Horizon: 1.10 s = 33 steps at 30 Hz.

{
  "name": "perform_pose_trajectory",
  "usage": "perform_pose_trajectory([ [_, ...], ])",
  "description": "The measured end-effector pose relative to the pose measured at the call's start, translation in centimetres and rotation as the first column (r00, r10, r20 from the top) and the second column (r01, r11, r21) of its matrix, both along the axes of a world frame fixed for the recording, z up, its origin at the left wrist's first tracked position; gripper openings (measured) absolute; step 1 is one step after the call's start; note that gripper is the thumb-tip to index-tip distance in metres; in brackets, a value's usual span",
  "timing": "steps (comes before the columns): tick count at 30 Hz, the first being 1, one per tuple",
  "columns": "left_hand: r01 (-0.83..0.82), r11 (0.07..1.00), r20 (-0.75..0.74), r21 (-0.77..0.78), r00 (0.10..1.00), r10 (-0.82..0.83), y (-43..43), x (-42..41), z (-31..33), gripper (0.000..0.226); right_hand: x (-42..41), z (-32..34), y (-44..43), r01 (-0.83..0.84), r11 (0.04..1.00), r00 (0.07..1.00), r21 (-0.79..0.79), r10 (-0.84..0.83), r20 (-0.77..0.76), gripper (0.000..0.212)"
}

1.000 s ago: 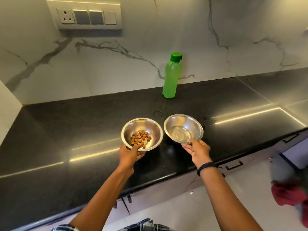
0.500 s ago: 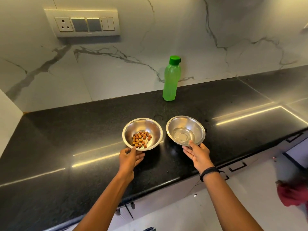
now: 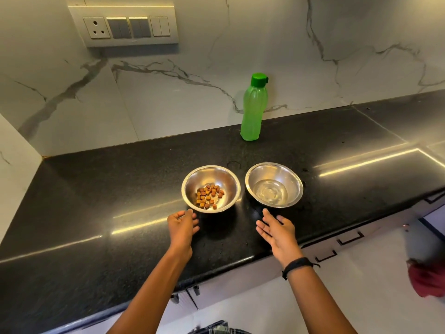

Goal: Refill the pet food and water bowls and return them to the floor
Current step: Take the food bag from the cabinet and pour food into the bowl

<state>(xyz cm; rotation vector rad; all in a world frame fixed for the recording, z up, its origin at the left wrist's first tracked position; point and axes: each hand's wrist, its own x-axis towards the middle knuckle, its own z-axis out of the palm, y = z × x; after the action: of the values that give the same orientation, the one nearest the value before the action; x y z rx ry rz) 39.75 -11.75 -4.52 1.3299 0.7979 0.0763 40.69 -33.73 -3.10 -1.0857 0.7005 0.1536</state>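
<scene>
Two steel bowls stand side by side on the black countertop (image 3: 96,213). The left bowl (image 3: 226,175) holds several brown kibble pieces (image 3: 209,196). The right bowl (image 3: 289,174) holds a little clear water (image 3: 269,192). My left hand (image 3: 183,225) hovers just in front of the food bowl, fingers loosely curled, holding nothing. A short way in front of the water bowl, my right hand (image 3: 277,231) lies flat with fingers spread, apart from the rim. A green plastic bottle (image 3: 252,109) with a green cap stands upright behind the bowls, by the wall.
A marble wall with a socket and switch panel (image 3: 127,26) rises behind the counter. Drawer fronts with dark handles (image 3: 349,239) run below the counter's front edge. Something red (image 3: 426,278) lies on the pale floor at the right.
Both hands have let go of the bowls' rims and pulled back toward me. The bowls now rest on the counter.
</scene>
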Motion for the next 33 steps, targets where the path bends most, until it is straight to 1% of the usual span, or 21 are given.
perform_pose_trajectory([
  [2,-0.012,0.998,-0.016,0.055,1.0,0.013,0.1,-0.1,0.4,0.04,-0.2,-0.3,0.6,-0.068,0.998,0.997,-0.016,0.068,-0.032,0.071],
  [4,-0.052,0.99,0.003,0.134,0.999,0.052,0.2,0.0,1.6,0.045,-0.2,0.1,1.3,-0.149,0.988,0.988,-0.026,0.148,-0.043,0.065],
  [7,-0.119,0.965,0.118,0.233,0.989,0.093,1.1,0.6,4.6,0.048,0.9,1.5,2.2,-0.236,0.97,0.972,-0.063,0.235,-0.018,0.055],
  [10,-0.154,0.957,0.258,0.244,0.962,0.089,2.5,1.9,9.1,0.049,2.8,4.6,3.4,-0.265,0.954,0.957,-0.137,0.278,0.081,0.047],
  [13,-0.178,0.96,0.387,0.218,0.918,0.082,3.9,3.5,14.5,0.048,4.9,9.1,4.9,-0.246,0.937,0.919,-0.248,0.307,0.246,0.046],
  [16,-0.196,0.96,0.515,0.2,0.855,0.067,5.2,5.4,21.0,0.048,7.4,15.3,6.5,-0.164,0.913,0.827,-0.373,0.333,0.452,0.049],
  [19,-0.197,0.956,0.656,0.219,0.755,0.005,6.6,7.0,27.3,0.065,9.2,22.2,8.1,-0.061,0.875,0.66,-0.479,0.396,0.638,0.054],
  [20,-0.189,0.957,0.694,0.22,0.72,-0.017,6.9,7.5,29.1,0.068,9.6,24.1,8.5,-0.029,0.855,0.603,-0.517,0.428,0.673,0.059],
  [21,-0.186,0.959,0.728,0.213,0.685,-0.029,7.3,8.1,31.1,0.065,10.0,26.2,9.0,0.001,0.83,0.543,-0.557,0.468,0.698,0.064],
  [23,-0.169,0.97,0.762,0.177,0.647,-0.026,7.7,9.3,34.7,0.048,10.9,30.0,10.1,0.063,0.753,0.432,-0.655,0.571,0.698,0.076],
  [24,-0.144,0.978,0.764,0.149,0.645,-0.022,7.7,10.1,36.5,0.038,11.5,31.9,10.7,0.116,0.707,0.39,-0.698,0.614,0.687,0.081],
  [25,-0.114,0.985,0.751,0.128,0.66,-0.021,7.5,10.8,38.0,0.033,12.1,33.4,11.2,0.187,0.654,0.364,-0.733,0.647,0.67,0.086],
  [26,-0.083,0.99,0.733,0.115,0.68,-0.028,7.4,11.4,39.5,0.033,12.8,35.0,11.8,0.269,0.598,0.345,-0.755,0.672,0.655,0.091],
  [28,-0.01,0.998,0.717,0.058,0.696,-0.034,7.0,12.6,42.0,0.04,14.1,37.7,13.0,0.419,0.489,0.338,-0.765,0.698,0.631,0.102],
  [29,0.014,1.0,0.721,0.027,0.692,-0.029,6.8,13.1,43.0,0.049,14.7,39.0,13.5,0.493,0.439,0.337,-0.752,0.7,0.63,0.106],
  [31,-0.003,0.999,0.733,0.037,0.68,-0.025,6.5,14.1,43.9,0.065,16.2,41.2,14.2,0.633,0.326,0.334,-0.702,0.703,0.628,0.116],
  [32,-0.033,0.998,0.75,0.051,0.661,-0.016,6.3,14.5,43.9,0.066,16.9,42.1,14.4,0.69,0.248,0.349,-0.68,0.708,0.614,0.121],
  [33,-0.062,0.997,0.774,0.05,0.633,0.001,6.1,14.8,43.6,0.058,17.6,42.7,14.6,0.733,0.151,0.386,-0.663,0.711,0.588,0.126],
])
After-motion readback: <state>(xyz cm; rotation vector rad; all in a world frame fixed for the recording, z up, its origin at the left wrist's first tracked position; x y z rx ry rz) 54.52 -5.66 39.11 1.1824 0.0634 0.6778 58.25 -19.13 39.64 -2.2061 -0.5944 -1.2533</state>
